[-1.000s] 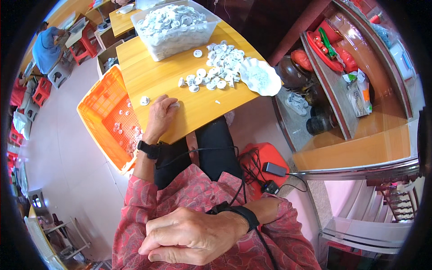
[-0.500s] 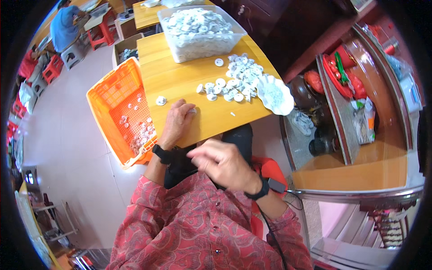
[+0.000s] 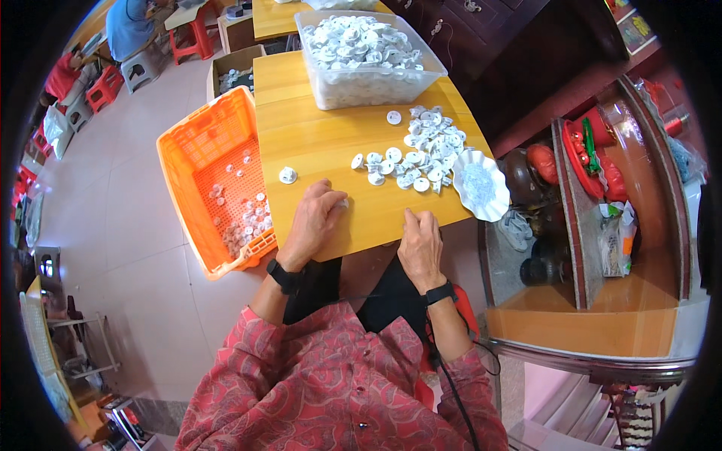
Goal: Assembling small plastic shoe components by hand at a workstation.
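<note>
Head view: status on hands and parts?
Left hand curled on table, maybe gripping a small white piece. Right hand empty at table edge. White discs ahead, unobstructed.

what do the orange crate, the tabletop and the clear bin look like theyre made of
Orange crate: moulded plastic, judging by its uniform colour and perforated lattice walls.
Tabletop: wood or wood-look laminate, smooth with a light sheen; grain lines show, but which one is unclear.
Clear bin: transparent, slightly cloudy plastic; the small white pieces inside show through its wall.
</note>
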Demonstrator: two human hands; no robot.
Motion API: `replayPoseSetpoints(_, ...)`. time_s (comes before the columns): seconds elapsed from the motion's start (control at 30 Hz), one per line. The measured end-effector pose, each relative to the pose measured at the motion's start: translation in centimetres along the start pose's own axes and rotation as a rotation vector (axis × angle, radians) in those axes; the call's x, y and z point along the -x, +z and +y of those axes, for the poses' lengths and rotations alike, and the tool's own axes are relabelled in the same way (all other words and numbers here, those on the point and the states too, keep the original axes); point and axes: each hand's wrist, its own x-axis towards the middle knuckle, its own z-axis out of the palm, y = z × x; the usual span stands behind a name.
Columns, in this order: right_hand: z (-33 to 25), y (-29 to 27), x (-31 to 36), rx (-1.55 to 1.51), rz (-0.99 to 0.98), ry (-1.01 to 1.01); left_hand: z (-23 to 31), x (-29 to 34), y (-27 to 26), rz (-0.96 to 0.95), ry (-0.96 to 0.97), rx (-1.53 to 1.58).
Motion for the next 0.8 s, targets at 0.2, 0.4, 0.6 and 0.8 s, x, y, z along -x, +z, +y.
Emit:
replayPoseSetpoints(0.2, -0.1, -0.3, -0.4, 0.067, -0.019, -0.018, 0.2, -0.1, 0.0, 0.041, 0.027, -0.002)
replayPoseSetpoints(0.4, -2.3, -2.4, -0.1, 0.018, -0.159, -0.031, 1.4, 1.7, -0.1, 0.042, -0.186, 0.160)
replayPoseSetpoints(0.6, -2.0, -1.8, 0.7, -0.046, -0.141, -0.088, 2.6, 2.3, 0.1, -0.046, -0.591, 0.956)
replayPoseSetpoints(0.8, -2.2, -1.3, 1.5, 0.017, -0.048, -0.152, 2.9, 2.6, 0.3, -0.103, -0.751, 1.324)
